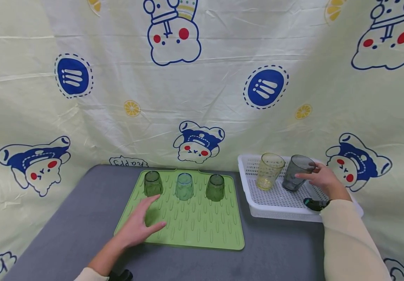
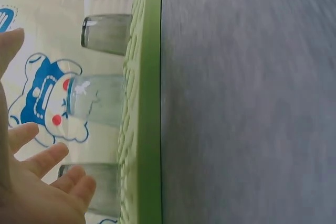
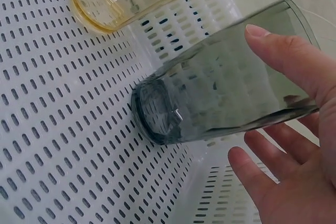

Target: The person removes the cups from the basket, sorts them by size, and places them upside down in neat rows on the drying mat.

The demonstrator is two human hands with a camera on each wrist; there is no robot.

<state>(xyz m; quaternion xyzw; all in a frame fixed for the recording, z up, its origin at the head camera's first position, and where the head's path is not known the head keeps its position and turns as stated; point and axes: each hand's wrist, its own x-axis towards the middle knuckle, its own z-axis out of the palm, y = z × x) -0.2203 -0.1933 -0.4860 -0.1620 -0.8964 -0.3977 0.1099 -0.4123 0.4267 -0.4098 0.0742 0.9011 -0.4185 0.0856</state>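
My right hand (image 1: pixel 323 179) is at a smoky grey drinking glass (image 3: pixel 226 82), which stands upright in a white basket. The thumb lies along the near side of this glass (image 1: pixel 298 171) by the rim, and the index finger goes behind it. The other fingers (image 3: pixel 252 169) spread loosely below it. Left of it stands a yellow-tinted glass (image 1: pixel 270 171), also upright. Over the left part of a green ridged mat (image 1: pixel 188 230) hovers my left hand (image 1: pixel 136 224), fingers and thumb apart, holding nothing.
Along the back of the mat stand three upside-down glasses: a dark green one (image 1: pixel 152 183), a blue-green one (image 1: pixel 184 187) and another dark green one (image 1: pixel 215 188). The perforated white basket (image 1: pixel 272 210) sits right of the mat on the grey table (image 1: pixel 276 246). A printed curtain (image 1: pixel 216 93) hangs behind.
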